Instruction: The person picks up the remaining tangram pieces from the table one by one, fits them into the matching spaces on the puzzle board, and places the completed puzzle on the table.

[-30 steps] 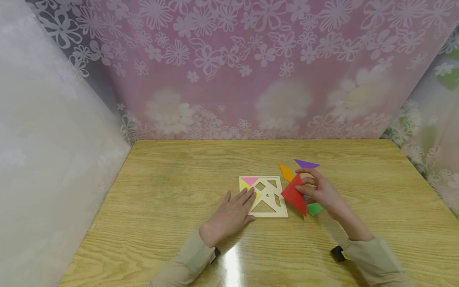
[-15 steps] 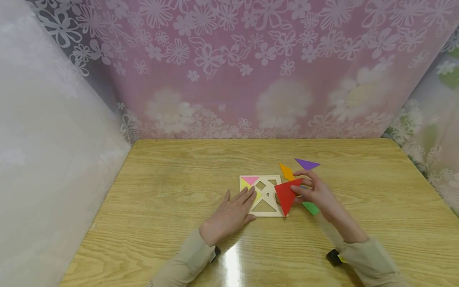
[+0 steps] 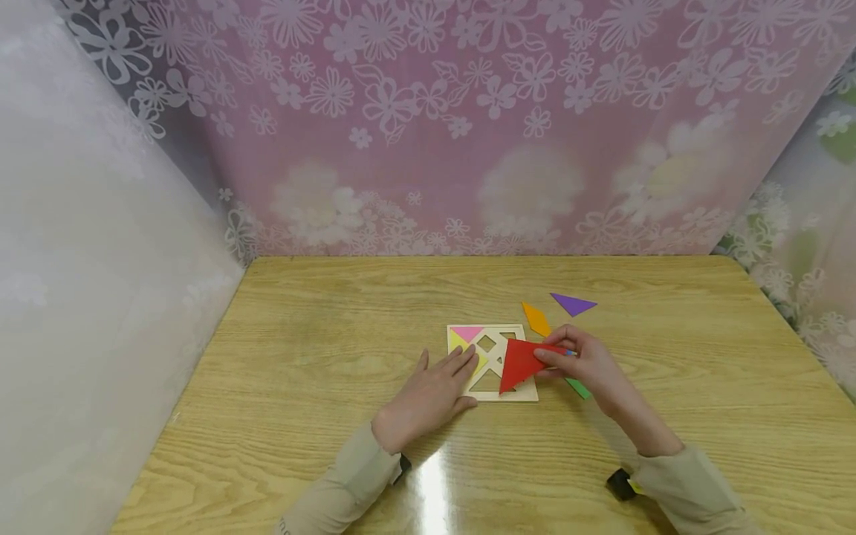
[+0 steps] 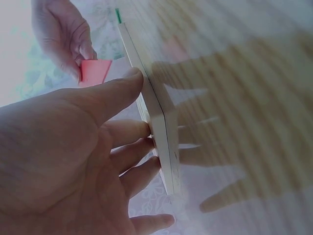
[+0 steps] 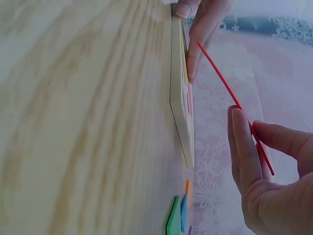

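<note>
A flat red triangle (image 3: 521, 364) is pinched between the thumb and fingers of my right hand (image 3: 591, 368). It hovers tilted over the right part of a pale wooden tangram board (image 3: 495, 396), and the right wrist view shows it edge-on, apart from the board. My left hand (image 3: 431, 401) lies with straight fingers on the board's left side, over a yellow piece (image 3: 483, 362). Beside that, a pink triangle (image 3: 466, 333) fills the top left corner. Several cutouts show bare table. The red triangle hides some of the cutouts on the right.
Right of the board lie an orange parallelogram (image 3: 536, 318), a purple triangle (image 3: 574, 304) and a green piece (image 3: 578, 387) partly behind my right hand. A blue piece (image 5: 184, 213) shows beside the green one in the right wrist view. A floral curtain (image 3: 428, 148) hangs behind the table.
My right hand has moved slightly left, carrying the red triangle from beside the board to above its right part, and the triangle has turned. The left hand has stayed in place.
</note>
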